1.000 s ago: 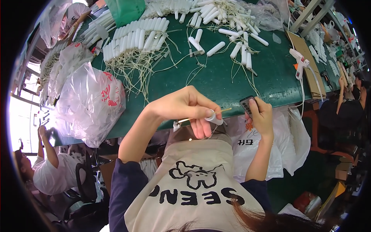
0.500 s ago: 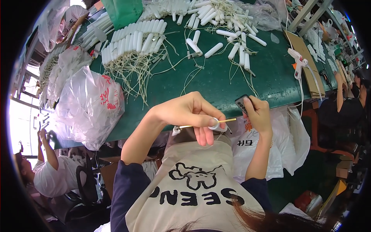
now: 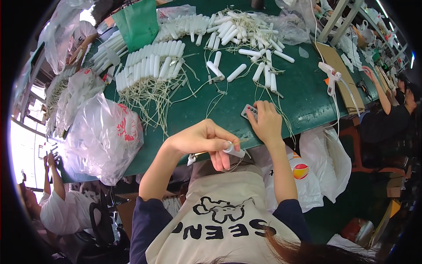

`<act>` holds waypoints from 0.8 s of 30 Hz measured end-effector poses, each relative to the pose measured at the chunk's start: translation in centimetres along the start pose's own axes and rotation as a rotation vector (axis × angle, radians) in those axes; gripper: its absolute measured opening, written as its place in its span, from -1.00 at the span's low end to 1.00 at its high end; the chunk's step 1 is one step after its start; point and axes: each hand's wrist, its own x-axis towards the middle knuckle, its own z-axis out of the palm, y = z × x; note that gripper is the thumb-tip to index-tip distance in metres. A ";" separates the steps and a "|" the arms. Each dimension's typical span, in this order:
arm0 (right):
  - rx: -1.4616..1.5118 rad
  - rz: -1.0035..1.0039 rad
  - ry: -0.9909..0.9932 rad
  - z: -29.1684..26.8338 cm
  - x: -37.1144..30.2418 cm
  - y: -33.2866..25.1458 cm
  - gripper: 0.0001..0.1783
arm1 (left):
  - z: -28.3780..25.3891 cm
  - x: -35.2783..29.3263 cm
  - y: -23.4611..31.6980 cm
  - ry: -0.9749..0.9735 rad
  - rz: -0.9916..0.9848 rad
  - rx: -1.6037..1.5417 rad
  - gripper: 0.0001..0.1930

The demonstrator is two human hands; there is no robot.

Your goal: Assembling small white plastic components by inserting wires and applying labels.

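I see the left hand [image 3: 203, 140] held just off the near edge of the green table [image 3: 303, 101], fingers curled and pinching a small white tube [image 3: 233, 150] between thumb and fingertips. A thin pale wire [image 3: 200, 154] runs leftward from the tube under the palm and ends in a small white plug near the wrist side. The tube sits over my lap, clear of the table top.

I see the right hand [image 3: 265, 121] resting on the table at its near edge, fingers bent down and pressed onto a small dark remote [image 3: 249, 111] with light buttons; the fingertips cover its near end. Whether it is gripped or merely touched, I cannot tell.

Further back on the table, a row of white tubes [image 3: 147, 70] lies side by side with their wires trailing toward me. A looser heap of tubes [image 3: 246, 35] lies behind and to the right. A white glue gun [image 3: 330, 75] stands well to the right of the remote. A clear plastic bag [image 3: 103, 138] bulges at the left table edge.
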 end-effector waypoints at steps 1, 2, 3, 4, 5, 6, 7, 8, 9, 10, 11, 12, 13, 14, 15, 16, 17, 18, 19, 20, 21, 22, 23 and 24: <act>-0.007 0.008 0.016 0.0 0.1 0.1 -0.74 | -0.2 0.0 0.0 0.036 0.003 0.002 -0.72; -0.015 0.020 0.030 -0.2 0.0 0.1 -0.75 | -0.4 0.1 -0.2 0.071 0.004 0.002 -0.72; -0.021 0.023 0.038 -0.5 -0.1 0.1 -0.75 | -0.5 0.2 -0.3 0.062 0.006 0.010 -0.72; 0.044 0.013 0.101 -0.8 -0.3 0.1 -0.73 | -0.8 0.3 -0.5 0.079 0.027 -0.003 -0.72; 0.112 -0.006 0.161 -1.1 -0.2 -0.1 -0.71 | -1.1 0.4 -0.5 0.102 0.053 -0.017 -0.72; 0.106 -0.009 0.168 -1.5 -0.2 -0.2 -0.71 | -1.3 0.4 -0.5 0.098 0.059 -0.011 -0.72; 0.392 -0.063 0.170 -2.2 -0.3 -0.6 -0.68 | -1.5 0.4 -0.5 0.115 0.066 -0.034 -0.72; 0.680 -0.123 0.164 -2.9 -0.5 -1.0 -0.65 | -1.6 0.3 -0.6 0.137 0.074 -0.058 -0.72; 0.675 -0.128 0.169 -3.7 -0.7 -1.9 -0.65 | -1.5 0.6 -0.7 0.134 0.081 -0.052 -0.72; 0.820 -0.175 0.012 -4.6 -1.0 -3.2 -0.62 | -1.3 0.9 -0.8 0.153 0.089 -0.087 -0.71; 0.967 -0.222 -0.152 -5.0 -1.7 -4.1 -0.58 | -1.0 1.1 -1.0 0.177 0.094 -0.123 -0.71; 0.904 -0.129 -0.239 -5.3 -2.4 -4.4 -0.57 | -0.9 1.5 -1.0 0.179 0.097 -0.118 -0.71; 0.876 -0.103 -0.229 -5.2 -2.9 -4.3 -0.60 | -0.8 1.9 -1.1 0.184 0.114 -0.105 -0.71; 0.849 -0.077 -0.222 -5.3 -3.3 -4.2 -0.62 | -0.8 2.0 -1.1 0.190 0.130 -0.095 -0.70; 0.852 -0.081 -0.225 -5.7 -3.8 -4.1 -0.62 | -1.0 1.9 -0.7 0.186 0.127 -0.119 -0.71; 0.883 0.071 -0.204 -6.3 -4.4 -4.0 -0.65 | -1.2 2.0 -0.6 0.192 0.128 -0.120 -0.71; 0.911 0.224 -0.189 -6.9 -4.8 -4.0 -0.68 | -1.3 2.0 -0.7 0.294 0.108 0.000 -0.71; 0.915 0.223 -0.198 -7.5 -4.8 -3.9 -0.68 | -1.5 2.2 -0.8 0.394 0.085 0.121 -0.70; 0.807 0.196 -0.114 -8.1 -4.8 -4.0 -0.71 | -1.9 2.7 -1.4 0.437 0.076 0.138 -0.73; 0.699 0.168 -0.031 -8.8 -4.9 -4.2 -0.73 | -2.2 3.0 -2.4 0.444 0.072 0.131 -0.73; 0.682 0.165 -0.004 -9.1 -4.8 -4.4 -0.74 | -2.6 3.5 -3.5 0.533 0.114 0.468 -0.76; 0.684 0.164 -0.012 -9.3 -4.8 -4.4 -0.74 | -2.7 3.8 -4.0 0.613 0.154 0.807 -0.79; 0.648 0.165 -0.015 -9.4 -4.9 -4.2 -0.72 | -2.3 4.2 -4.1 0.686 0.109 0.904 -0.84; 0.612 0.165 -0.018 -9.5 -4.9 -4.1 -0.70 | -2.5 4.4 -4.5 0.688 0.105 0.902 -0.84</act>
